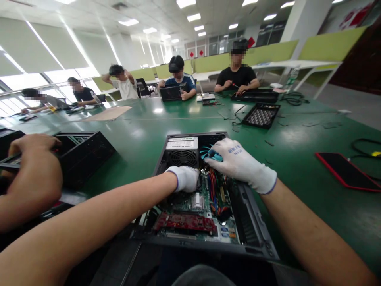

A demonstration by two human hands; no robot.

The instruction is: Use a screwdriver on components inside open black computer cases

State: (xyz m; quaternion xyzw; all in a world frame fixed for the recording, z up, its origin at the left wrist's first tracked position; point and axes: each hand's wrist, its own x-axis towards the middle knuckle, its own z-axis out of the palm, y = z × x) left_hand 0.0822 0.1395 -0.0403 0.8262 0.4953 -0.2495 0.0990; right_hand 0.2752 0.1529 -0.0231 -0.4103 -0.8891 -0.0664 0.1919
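An open computer case [258,222] lies flat before me on the table. In it are a power supply [182,143] with a black fan grille, a green motherboard [181,202], a red expansion card [186,223] and bundled coloured cables [212,188]. My right hand [235,161], in a white glove, is closed around a blue-bladed fan [206,151] at the far right inside the case. Low over the motherboard, beside the power supply, my gloved left hand [186,178] is closed with its fingertips down; whatever they grip is hidden.
Another person's arm [38,171] works at a second black case [86,159] on the left. Across the green table [143,119] several people sit with computer parts. A black panel [260,116] lies at the back right, and a red-edged black pad [351,171] nearer right.
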